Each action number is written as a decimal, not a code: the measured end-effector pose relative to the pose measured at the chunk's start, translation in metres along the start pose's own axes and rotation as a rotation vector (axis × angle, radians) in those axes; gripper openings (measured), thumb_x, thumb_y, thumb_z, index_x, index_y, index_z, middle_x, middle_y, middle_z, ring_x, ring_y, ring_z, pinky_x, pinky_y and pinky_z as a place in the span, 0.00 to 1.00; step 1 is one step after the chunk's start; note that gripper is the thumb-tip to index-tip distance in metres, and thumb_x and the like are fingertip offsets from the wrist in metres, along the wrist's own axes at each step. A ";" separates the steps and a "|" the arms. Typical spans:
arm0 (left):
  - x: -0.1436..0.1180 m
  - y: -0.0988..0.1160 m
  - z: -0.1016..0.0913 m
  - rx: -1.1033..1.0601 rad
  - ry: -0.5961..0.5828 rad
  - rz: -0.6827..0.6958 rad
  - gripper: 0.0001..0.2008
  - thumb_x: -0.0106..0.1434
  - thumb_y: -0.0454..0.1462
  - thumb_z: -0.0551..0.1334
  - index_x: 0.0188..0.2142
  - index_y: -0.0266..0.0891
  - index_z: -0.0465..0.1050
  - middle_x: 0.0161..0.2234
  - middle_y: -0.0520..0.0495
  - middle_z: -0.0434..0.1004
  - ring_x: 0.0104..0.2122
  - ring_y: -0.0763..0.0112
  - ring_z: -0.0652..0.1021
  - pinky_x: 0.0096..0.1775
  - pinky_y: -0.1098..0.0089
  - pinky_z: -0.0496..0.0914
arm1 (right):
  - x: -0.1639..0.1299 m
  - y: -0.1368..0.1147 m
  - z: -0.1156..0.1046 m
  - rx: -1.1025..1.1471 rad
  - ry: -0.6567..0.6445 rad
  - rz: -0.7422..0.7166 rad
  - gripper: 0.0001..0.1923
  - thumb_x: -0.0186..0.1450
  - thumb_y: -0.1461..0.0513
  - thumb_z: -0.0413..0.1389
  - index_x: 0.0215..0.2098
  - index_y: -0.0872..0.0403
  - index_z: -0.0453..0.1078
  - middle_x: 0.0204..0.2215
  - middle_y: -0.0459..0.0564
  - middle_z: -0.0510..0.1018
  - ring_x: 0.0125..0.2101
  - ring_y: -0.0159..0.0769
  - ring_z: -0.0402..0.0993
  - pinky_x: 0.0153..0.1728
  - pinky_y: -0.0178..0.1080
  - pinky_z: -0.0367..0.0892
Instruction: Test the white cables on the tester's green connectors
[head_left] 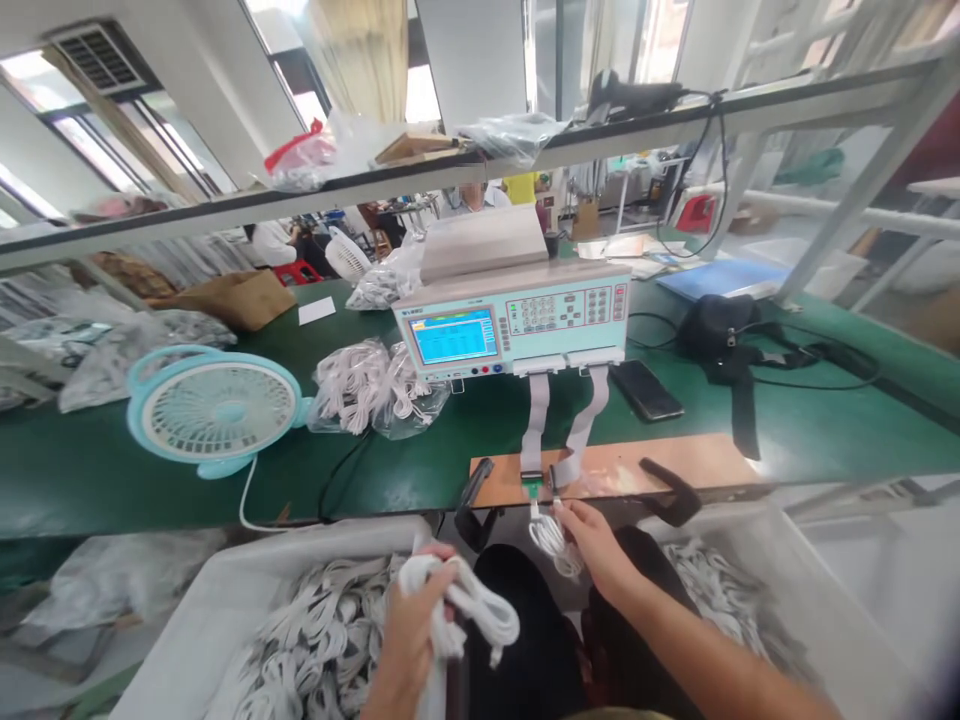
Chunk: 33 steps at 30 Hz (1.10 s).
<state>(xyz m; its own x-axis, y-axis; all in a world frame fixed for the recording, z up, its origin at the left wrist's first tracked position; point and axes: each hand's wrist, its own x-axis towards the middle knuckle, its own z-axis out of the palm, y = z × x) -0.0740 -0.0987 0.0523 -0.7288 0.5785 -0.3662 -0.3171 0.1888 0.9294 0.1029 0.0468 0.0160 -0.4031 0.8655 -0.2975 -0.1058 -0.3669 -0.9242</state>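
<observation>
My left hand is closed round a coiled white cable, above the edge of the left bin. With its fingertips, my right hand pinches the end of a second coiled white cable at the table's front edge. That cable's ends sit at the small connector boards on the orange-brown board; whether both ends are fully plugged in I cannot make out. Two grey ribbon cables run from these boards up to a bench tester with a lit blue screen.
A left bin and a right bin hold many white cables. On the green table are a light-blue fan, bagged cables, a black phone and a black bag. Black clamps grip the board. A shelf crosses above.
</observation>
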 end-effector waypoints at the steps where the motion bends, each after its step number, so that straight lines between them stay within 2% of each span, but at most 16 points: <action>1: 0.006 -0.008 0.020 -0.014 -0.111 -0.027 0.17 0.41 0.39 0.70 0.31 0.37 0.73 0.18 0.55 0.70 0.14 0.77 0.67 0.14 0.78 0.60 | 0.000 0.001 0.000 -0.005 0.000 -0.012 0.19 0.52 0.48 0.59 0.20 0.55 0.65 0.15 0.39 0.59 0.18 0.27 0.52 0.21 0.33 0.48; 4: 0.024 -0.027 0.066 -0.025 -0.292 -0.087 0.16 0.45 0.39 0.68 0.34 0.36 0.74 0.18 0.55 0.70 0.14 0.78 0.67 0.13 0.80 0.58 | 0.003 0.003 0.000 -0.014 0.003 -0.037 0.20 0.51 0.48 0.58 0.19 0.55 0.62 0.15 0.39 0.59 0.18 0.28 0.52 0.22 0.33 0.49; 8: 0.034 -0.037 0.100 -0.014 -0.311 -0.137 0.16 0.46 0.44 0.68 0.30 0.34 0.74 0.16 0.53 0.70 0.12 0.78 0.67 0.12 0.79 0.57 | 0.007 0.005 -0.002 -0.046 0.014 -0.061 0.20 0.50 0.47 0.57 0.18 0.54 0.60 0.15 0.40 0.59 0.18 0.28 0.53 0.22 0.34 0.50; 12: 0.032 -0.039 0.115 0.017 -0.241 -0.103 0.15 0.43 0.43 0.69 0.26 0.32 0.73 0.14 0.53 0.70 0.12 0.76 0.68 0.14 0.77 0.59 | 0.010 0.010 0.001 -0.081 0.020 -0.082 0.19 0.51 0.48 0.55 0.18 0.53 0.59 0.14 0.39 0.59 0.18 0.29 0.52 0.22 0.34 0.51; 15: 0.025 -0.043 0.118 0.004 -0.219 -0.088 0.13 0.44 0.40 0.69 0.25 0.32 0.73 0.17 0.52 0.72 0.17 0.75 0.72 0.20 0.76 0.66 | 0.006 0.019 0.005 -0.108 0.036 -0.106 0.18 0.52 0.49 0.54 0.18 0.53 0.57 0.15 0.39 0.58 0.18 0.29 0.53 0.22 0.33 0.51; 17: 0.015 -0.048 0.117 0.001 -0.231 -0.088 0.13 0.44 0.40 0.69 0.24 0.32 0.72 0.18 0.52 0.73 0.19 0.75 0.73 0.23 0.75 0.68 | -0.001 0.023 -0.001 -0.159 0.027 -0.133 0.17 0.53 0.51 0.53 0.18 0.52 0.55 0.15 0.39 0.58 0.19 0.29 0.53 0.22 0.33 0.52; 20: -0.002 -0.058 0.109 0.008 -0.289 -0.158 0.15 0.45 0.43 0.69 0.27 0.33 0.72 0.19 0.53 0.73 0.18 0.75 0.72 0.20 0.76 0.66 | -0.012 0.018 -0.039 -0.318 -0.039 -0.137 0.14 0.55 0.53 0.49 0.19 0.52 0.54 0.15 0.40 0.58 0.19 0.30 0.54 0.21 0.33 0.53; 22: -0.010 -0.063 0.102 0.025 -0.294 -0.244 0.17 0.46 0.45 0.68 0.31 0.35 0.72 0.21 0.52 0.74 0.16 0.76 0.71 0.15 0.78 0.62 | -0.019 0.005 -0.082 -0.532 -0.059 -0.123 0.12 0.57 0.55 0.47 0.20 0.52 0.56 0.16 0.41 0.59 0.19 0.31 0.57 0.22 0.33 0.54; 23: -0.013 -0.065 0.099 0.040 -0.286 -0.278 0.18 0.46 0.46 0.68 0.31 0.36 0.71 0.22 0.52 0.74 0.16 0.76 0.71 0.14 0.79 0.61 | -0.022 -0.003 -0.105 -0.726 -0.085 -0.123 0.11 0.57 0.57 0.48 0.20 0.52 0.57 0.16 0.42 0.61 0.20 0.32 0.60 0.23 0.34 0.55; 24: -0.014 -0.067 0.098 0.059 -0.283 -0.296 0.18 0.45 0.45 0.68 0.31 0.35 0.71 0.22 0.51 0.75 0.15 0.77 0.70 0.13 0.79 0.60 | -0.025 -0.010 -0.125 -0.949 -0.062 -0.148 0.09 0.57 0.59 0.49 0.21 0.53 0.59 0.17 0.44 0.64 0.21 0.34 0.63 0.25 0.34 0.57; 25: -0.015 -0.068 0.099 0.081 -0.290 -0.297 0.17 0.45 0.45 0.68 0.30 0.35 0.71 0.22 0.51 0.74 0.15 0.77 0.70 0.13 0.80 0.59 | -0.029 -0.016 -0.141 -1.133 0.048 -0.164 0.08 0.57 0.60 0.50 0.23 0.54 0.62 0.20 0.46 0.67 0.24 0.37 0.65 0.27 0.36 0.58; 27: -0.016 -0.069 0.107 0.146 -0.330 -0.262 0.16 0.45 0.44 0.68 0.28 0.34 0.71 0.19 0.52 0.71 0.14 0.78 0.68 0.12 0.80 0.58 | -0.040 -0.019 -0.153 -1.297 0.098 -0.211 0.08 0.57 0.59 0.53 0.32 0.56 0.67 0.30 0.54 0.72 0.32 0.43 0.69 0.33 0.39 0.62; 29: -0.020 -0.070 0.123 0.224 -0.383 -0.202 0.14 0.46 0.43 0.68 0.27 0.33 0.72 0.17 0.53 0.69 0.14 0.79 0.66 0.12 0.80 0.57 | -0.052 -0.012 -0.139 -1.167 -0.069 -0.226 0.17 0.57 0.57 0.56 0.43 0.56 0.66 0.39 0.57 0.72 0.39 0.44 0.69 0.38 0.41 0.63; 31: -0.026 -0.070 0.139 0.267 -0.437 -0.144 0.14 0.47 0.42 0.67 0.29 0.33 0.74 0.18 0.52 0.70 0.14 0.78 0.66 0.14 0.79 0.59 | -0.061 0.003 -0.111 -0.819 -0.335 -0.182 0.24 0.55 0.56 0.59 0.48 0.54 0.63 0.41 0.53 0.72 0.39 0.41 0.69 0.40 0.39 0.64; 32: -0.029 -0.070 0.144 0.273 -0.459 -0.124 0.14 0.48 0.42 0.66 0.31 0.33 0.75 0.19 0.51 0.71 0.15 0.78 0.67 0.15 0.78 0.60 | -0.062 0.012 -0.097 -0.648 -0.363 -0.159 0.23 0.55 0.55 0.60 0.47 0.53 0.64 0.39 0.51 0.72 0.39 0.40 0.69 0.40 0.39 0.64; 33: -0.031 -0.069 0.146 0.273 -0.473 -0.112 0.15 0.49 0.42 0.66 0.33 0.33 0.75 0.20 0.51 0.72 0.15 0.78 0.66 0.15 0.78 0.60 | -0.062 0.019 -0.085 -0.475 -0.324 -0.117 0.20 0.56 0.54 0.59 0.44 0.54 0.65 0.36 0.49 0.72 0.36 0.38 0.69 0.38 0.38 0.64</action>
<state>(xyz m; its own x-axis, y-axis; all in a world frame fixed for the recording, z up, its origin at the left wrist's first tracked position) 0.0589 -0.0139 0.0066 -0.3278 0.8245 -0.4613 -0.1624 0.4319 0.8872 0.2030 0.0149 -0.0031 -0.6785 0.7152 -0.1676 0.2227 -0.0172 -0.9747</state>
